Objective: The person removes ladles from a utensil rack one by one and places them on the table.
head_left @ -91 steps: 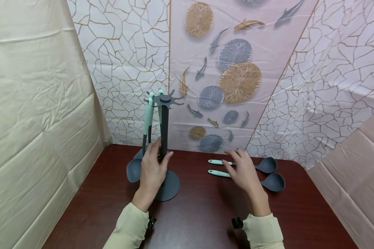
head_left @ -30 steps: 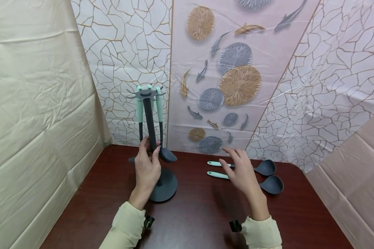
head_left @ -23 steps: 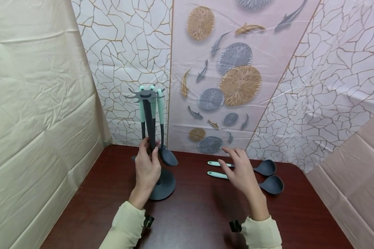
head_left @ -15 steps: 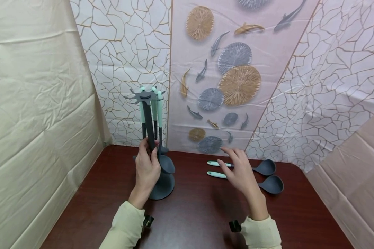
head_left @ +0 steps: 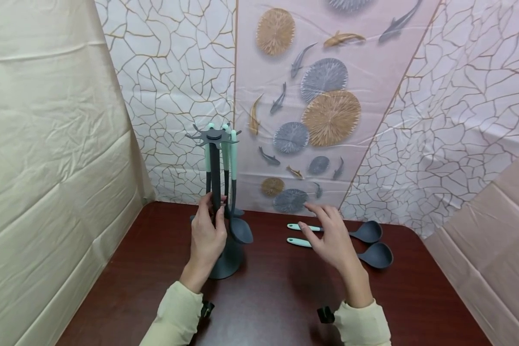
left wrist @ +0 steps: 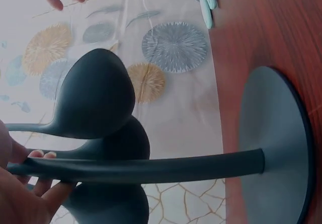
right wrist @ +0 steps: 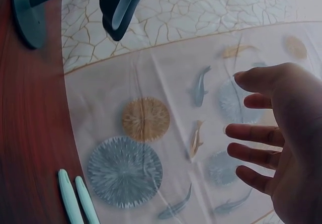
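Observation:
My left hand (head_left: 206,240) grips the dark pole (head_left: 215,173) of a utensil stand, thumb on one side and fingers on the other. From the stand's hooked top (head_left: 213,137) hang several utensils with mint handles (head_left: 234,156). One broad, dark spoon-like head (head_left: 241,231) hangs right of the pole; in the left wrist view, that head (left wrist: 95,95) overlaps others behind it. My right hand (head_left: 335,242) hovers with spread, relaxed fingers, holding nothing. It partly hides two ladles, the far ladle (head_left: 367,232) and the near ladle (head_left: 377,255), lying side by side on the table.
The stand's round base (left wrist: 274,133) is on the dark red wooden table (head_left: 268,298). A patterned cloth (head_left: 285,110) with fish and discs hangs behind the table, and a plain cream cloth (head_left: 56,192) runs along the left side.
The stand has turned in my left hand, bringing the hanging utensils from its left round to its right. Its top leaned left, then came back more upright. My right hand has barely moved.

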`<state>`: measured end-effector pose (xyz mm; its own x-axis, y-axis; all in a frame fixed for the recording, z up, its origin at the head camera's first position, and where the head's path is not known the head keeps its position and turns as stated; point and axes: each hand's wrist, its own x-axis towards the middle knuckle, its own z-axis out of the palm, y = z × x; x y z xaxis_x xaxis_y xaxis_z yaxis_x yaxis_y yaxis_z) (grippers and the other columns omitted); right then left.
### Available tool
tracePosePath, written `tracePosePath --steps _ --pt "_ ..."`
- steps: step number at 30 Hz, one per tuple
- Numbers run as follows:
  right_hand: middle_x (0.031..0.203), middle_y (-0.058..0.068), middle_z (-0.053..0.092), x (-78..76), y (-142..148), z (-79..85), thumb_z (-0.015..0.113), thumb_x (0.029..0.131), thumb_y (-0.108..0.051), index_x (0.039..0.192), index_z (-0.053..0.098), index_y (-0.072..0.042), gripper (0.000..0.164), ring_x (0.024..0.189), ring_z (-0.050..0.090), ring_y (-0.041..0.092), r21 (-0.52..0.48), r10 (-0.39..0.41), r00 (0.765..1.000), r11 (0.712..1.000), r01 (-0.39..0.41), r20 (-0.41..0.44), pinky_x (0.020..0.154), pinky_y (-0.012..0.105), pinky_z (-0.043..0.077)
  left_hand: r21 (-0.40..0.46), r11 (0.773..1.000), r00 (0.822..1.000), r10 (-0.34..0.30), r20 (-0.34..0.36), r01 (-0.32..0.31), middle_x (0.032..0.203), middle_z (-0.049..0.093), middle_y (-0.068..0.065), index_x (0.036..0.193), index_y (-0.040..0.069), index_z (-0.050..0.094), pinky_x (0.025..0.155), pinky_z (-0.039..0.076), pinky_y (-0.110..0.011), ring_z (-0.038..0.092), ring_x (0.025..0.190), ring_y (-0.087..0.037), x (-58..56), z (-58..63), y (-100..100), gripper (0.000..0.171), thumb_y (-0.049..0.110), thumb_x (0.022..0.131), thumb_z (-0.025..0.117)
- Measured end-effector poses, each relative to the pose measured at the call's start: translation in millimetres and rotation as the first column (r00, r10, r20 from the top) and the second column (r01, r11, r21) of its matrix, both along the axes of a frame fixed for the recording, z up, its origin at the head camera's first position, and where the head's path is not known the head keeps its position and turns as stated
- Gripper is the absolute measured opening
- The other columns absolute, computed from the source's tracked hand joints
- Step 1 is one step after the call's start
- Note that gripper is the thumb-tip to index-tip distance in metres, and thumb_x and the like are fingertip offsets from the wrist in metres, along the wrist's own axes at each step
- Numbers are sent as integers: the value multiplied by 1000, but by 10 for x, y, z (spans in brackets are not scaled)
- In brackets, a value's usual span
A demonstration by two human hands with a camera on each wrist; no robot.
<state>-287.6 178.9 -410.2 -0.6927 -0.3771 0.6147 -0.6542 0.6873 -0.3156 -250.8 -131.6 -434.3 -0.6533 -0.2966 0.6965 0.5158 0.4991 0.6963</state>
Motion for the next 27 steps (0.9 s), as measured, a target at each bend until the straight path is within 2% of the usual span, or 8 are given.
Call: tracePosePath --steps 5,12,19,27 --pt "138 11 62 39 -38 26 76 100 -27 147 61 -14 52 130 53 34 -21 30 1000 999 -30 5 102 62 46 -44 998 998 52 20 -51 124 73 -9 144 1 54 77 61 -49 74 96 -26 5 26 -30 41 7 105 66" --pt "138 11 62 50 -59 39 76 100 -27 149 60 -16 52 130 52 34 -23 39 999 999 -39 9 103 62 46 -82 991 993 106 54 -101 116 74 -10 145 4 56 82 62 -50 76 96 -26 5 19 -69 48 13 101 74" --pt "138 11 62 61 -40 51 76 100 -26 148 60 -15 52 130 52 34 -28 30 1000 999 -30 8 102 62 46 -100 991 995 90 50 -84 116 75 -9 146 7 55 86 62 -49 78 101 -27 -9 22 -75 49 11 101 74" --pt "136 9 63 86 -80 75 76 100 -28 148 61 -15 52 129 53 33 -26 28 999 999 -27 22 102 61 47 -61 996 998 63 30 -61 115 76 -10 144 6 56 86 62 -49 77 102 -27 7 27 -107 45 6 102 71"
